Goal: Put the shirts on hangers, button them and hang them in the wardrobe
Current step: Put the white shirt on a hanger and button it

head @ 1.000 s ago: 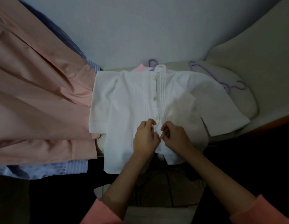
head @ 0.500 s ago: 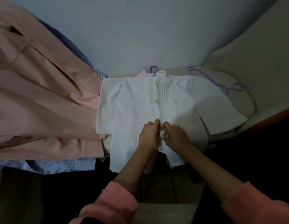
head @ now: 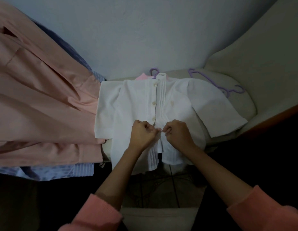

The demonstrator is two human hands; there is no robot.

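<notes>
- A white shirt [head: 138,104] lies flat on the pale padded surface [head: 245,104] in front of me, collar pointing away from me toward the wall [head: 145,34], short sleeves spread to either side.
- The purple hook of a hanger [head: 153,71] sticks out past the collar, so the shirt sits on it.
- Three buttons [head: 153,102] down the front placket are closed; below my hands the front hangs apart, the two lower edges split.
- My left hand [head: 142,135] has its fingers curled and pinches the left edge of the placket, just below the third button.
- My right hand [head: 177,133] is curled the same way and pinches the facing edge of the placket.
- The two hands are close together, fingertips nearly meeting at the middle of the shirt.
- Whether a button is between my fingers I cannot tell; it is too small and dim.
- A second purple hanger [head: 216,81] lies bare on the surface to the right, beside the shirt's right sleeve.
- A bit of pink cloth [head: 142,77] shows under the collar.
- To the left lies a large peach-pink garment [head: 41,100], touching the shirt's left sleeve, with blue striped fabric [head: 61,170] showing under it.
- My sleeves [head: 95,214] are salmon pink, pushed up my forearms.
</notes>
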